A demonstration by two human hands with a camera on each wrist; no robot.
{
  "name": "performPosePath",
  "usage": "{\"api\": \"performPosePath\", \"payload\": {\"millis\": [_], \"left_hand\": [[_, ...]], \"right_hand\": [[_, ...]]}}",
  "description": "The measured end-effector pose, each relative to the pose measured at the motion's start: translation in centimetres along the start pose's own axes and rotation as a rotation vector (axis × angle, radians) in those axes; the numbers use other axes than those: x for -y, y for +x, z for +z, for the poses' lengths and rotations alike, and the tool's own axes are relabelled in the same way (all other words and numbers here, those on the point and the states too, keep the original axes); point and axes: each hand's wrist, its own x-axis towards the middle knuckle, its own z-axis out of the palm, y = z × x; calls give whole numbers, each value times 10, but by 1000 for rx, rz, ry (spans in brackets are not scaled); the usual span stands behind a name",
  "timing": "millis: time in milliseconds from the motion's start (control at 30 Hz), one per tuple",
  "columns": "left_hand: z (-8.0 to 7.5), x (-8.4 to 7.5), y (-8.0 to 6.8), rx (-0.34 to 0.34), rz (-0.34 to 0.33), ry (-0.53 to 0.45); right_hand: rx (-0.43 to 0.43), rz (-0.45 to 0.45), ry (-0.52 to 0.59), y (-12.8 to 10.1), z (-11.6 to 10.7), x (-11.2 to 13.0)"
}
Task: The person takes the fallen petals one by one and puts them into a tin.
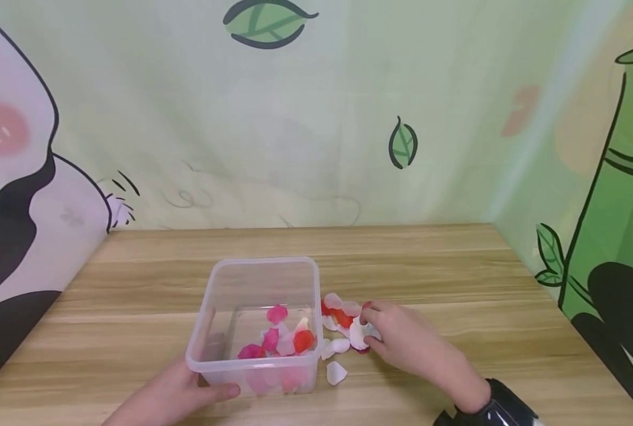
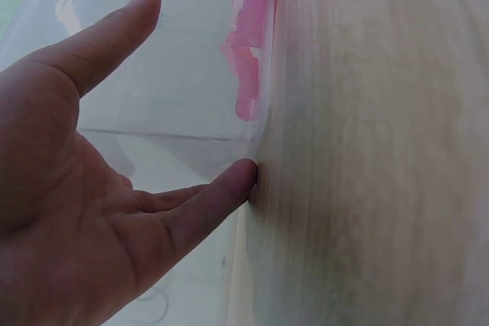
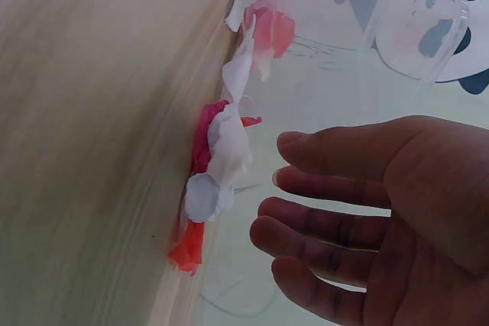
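On the wooden table (image 1: 455, 278), loose petals (image 1: 343, 331) lie just right of the clear plastic tub (image 1: 258, 284). Nearer them, the right hand (image 1: 401, 340) hovers with relaxed, empty fingers, while the left hand (image 1: 189, 393) steadies the tub's near wall, fingers spread.

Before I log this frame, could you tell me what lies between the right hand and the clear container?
In the head view, loose petals, white and red, lie on the table between the right hand and the clear container.
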Motion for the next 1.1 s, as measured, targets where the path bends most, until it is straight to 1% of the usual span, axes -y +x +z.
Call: {"api": "performPosePath", "payload": {"millis": [100,233,267,433,467,500,533,633,733,867,1100], "left_hand": [[0,0,0,5,-24,-12],[0,-2,0,1,-51,-27],[1,-2,0,-3,-47,-12],[0,-2,0,6,-30,-16],[1,-2,0,6,-37,-19],[0,-3,0,11,-44,-34],[1,-3,0,12,-32,-25],[2,-3,-1,4,-32,-5],[2,-3,-2,-3,-11,9],[2,-3,-2,-3,-15,3],[1,-2,-1,11,-6,-22]], "right_hand": [[31,2,-13,0,3,-2],[46,-14,-28,1,6,-5],[48,-17,-27,1,7,-5],[70,-14,-4,1,9,-6],[73,-13,-1,1,10,-5],[72,-11,2,1,10,-5],[70,-10,1,2,11,-5],[63,1,-10,3,14,-4],[53,14,-21,3,16,-4],[44,22,-19,4,18,-4],[65,24,14,5,18,-4]]}}
